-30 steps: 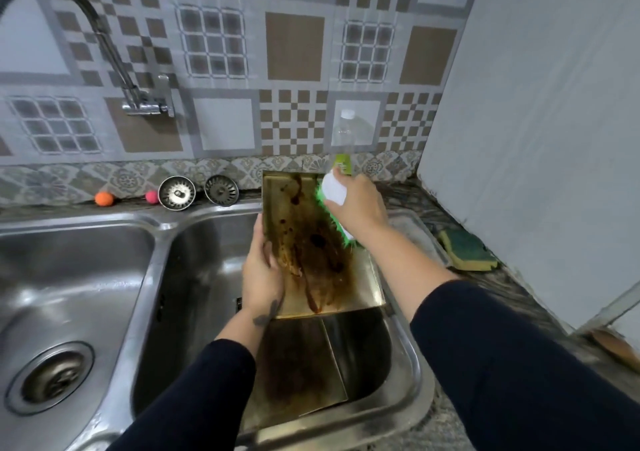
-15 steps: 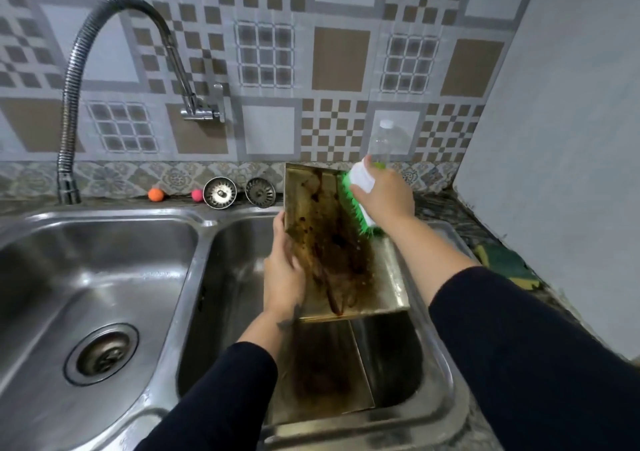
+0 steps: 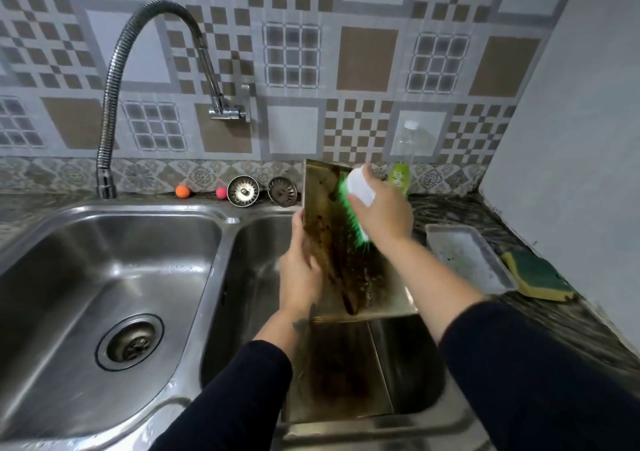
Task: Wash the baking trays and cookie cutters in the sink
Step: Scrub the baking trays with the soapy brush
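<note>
The left hand (image 3: pixel 300 270) has its grip curled round the left edge of a stained baking tray (image 3: pixel 341 253), thumb on the dirty face; the fingers behind the metal are hidden. The tray stands tilted over the right sink basin (image 3: pixel 249 277), its lower edge resting on a second baking tray (image 3: pixel 343 374) that lies in the basin beneath both grips. That lower tray is dark and smeared, and its near end is partly covered by the sleeves.

The right hand (image 3: pixel 381 215) wraps its grip over the white back of a scrub brush (image 3: pixel 355 204); the green bristles press against the tray's upper face. The brush body is mostly covered by the hand, so its full shape is hard to tell.

Beyond the right grip, a clear bottle (image 3: pixel 403 163) with a green label stands on the desk (image 3: pixel 446 211), its lower part hidden behind the hand. To the right of that grip a small metal tray (image 3: pixel 467 260) lies on the desk, with a green-and-yellow sponge (image 3: pixel 536 277) just beside it.

Left of the left grip sit two sink strainers (image 3: pixel 242 191), an orange ball (image 3: pixel 182 191) and a pink ball (image 3: pixel 221 193), with the faucet (image 3: pixel 114 80) arching over the left basin (image 3: pixel 104 277).

Compared with half a second ago, the brush sits slightly higher on the tray and the small metal tray is now plainly in sight; the left grip holds the same edge. No cookie cutters can be made out.
</note>
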Action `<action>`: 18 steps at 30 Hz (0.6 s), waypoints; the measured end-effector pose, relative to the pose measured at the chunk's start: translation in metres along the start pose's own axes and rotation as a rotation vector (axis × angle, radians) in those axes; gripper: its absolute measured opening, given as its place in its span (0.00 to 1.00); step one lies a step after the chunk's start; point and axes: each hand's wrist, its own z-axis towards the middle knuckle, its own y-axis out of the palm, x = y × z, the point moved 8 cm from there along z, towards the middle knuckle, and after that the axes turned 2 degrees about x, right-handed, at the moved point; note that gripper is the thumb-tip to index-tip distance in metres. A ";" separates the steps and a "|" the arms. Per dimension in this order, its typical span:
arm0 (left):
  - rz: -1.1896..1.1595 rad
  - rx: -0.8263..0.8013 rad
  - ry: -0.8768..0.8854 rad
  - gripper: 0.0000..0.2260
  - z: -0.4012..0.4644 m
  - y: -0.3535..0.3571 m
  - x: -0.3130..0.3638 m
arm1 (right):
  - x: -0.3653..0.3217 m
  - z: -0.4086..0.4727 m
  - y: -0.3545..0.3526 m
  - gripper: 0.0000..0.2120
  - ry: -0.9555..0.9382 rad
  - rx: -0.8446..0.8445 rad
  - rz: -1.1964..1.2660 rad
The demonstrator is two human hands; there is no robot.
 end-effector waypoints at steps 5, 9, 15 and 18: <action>-0.019 0.060 -0.003 0.32 0.008 0.000 0.000 | -0.022 0.006 0.008 0.30 -0.106 -0.062 0.032; -0.007 0.199 -0.023 0.33 0.021 -0.036 -0.015 | -0.029 -0.085 0.030 0.31 -0.233 -0.179 0.106; 0.032 0.034 0.011 0.31 0.009 -0.020 -0.001 | -0.013 -0.038 0.018 0.29 -0.140 -0.047 0.060; 0.028 -0.005 0.016 0.30 0.004 -0.003 0.006 | -0.022 0.015 0.004 0.30 -0.089 0.021 0.086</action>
